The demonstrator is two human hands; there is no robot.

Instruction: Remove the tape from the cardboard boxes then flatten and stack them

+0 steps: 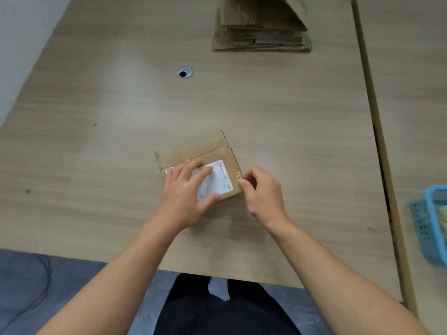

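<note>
The right hand (262, 192) is pinched on the clear tape (238, 176) at the box's right edge. To its left, the cardboard box (200, 153) is pressed flat by the spread left hand (187, 189). The flattened stack (262, 32) lies well beyond on the worktop (96, 117).

I see a table (266, 112) of pale wood-grain laminate, smooth with a soft sheen where light falls. The small box (193, 153) is matt brown cardboard, bearing a white paper label (217, 180) under glossy clear tape (238, 174). The flattened stack (262, 32) shows rough corrugated edges. The blue basket (428, 226) looks like perforated plastic. The floor (36, 286) is dull grey.
</note>
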